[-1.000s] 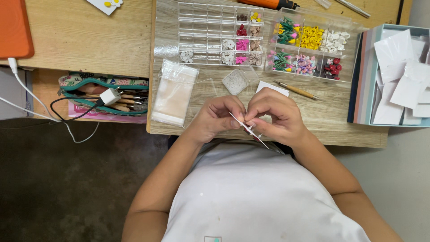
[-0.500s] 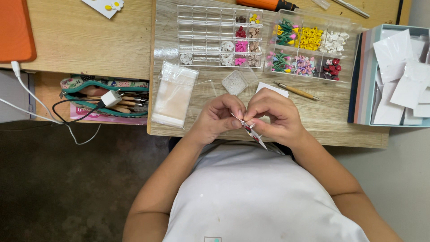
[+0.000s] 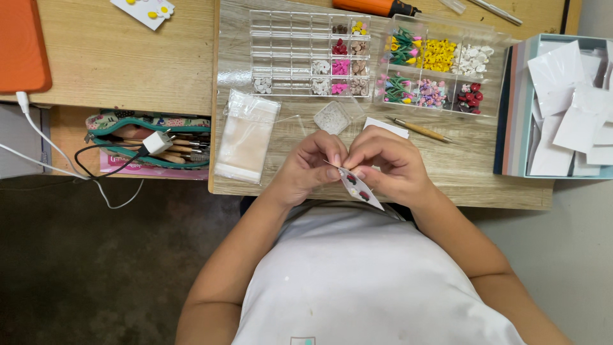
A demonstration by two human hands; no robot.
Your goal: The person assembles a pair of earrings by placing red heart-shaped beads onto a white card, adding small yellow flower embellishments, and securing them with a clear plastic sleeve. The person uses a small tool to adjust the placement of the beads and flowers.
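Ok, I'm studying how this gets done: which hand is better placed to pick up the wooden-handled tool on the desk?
Right, probably. The wooden-handled tool lies just beyond the right hand. The left hand is farther from it. Both hands pinch the small card.
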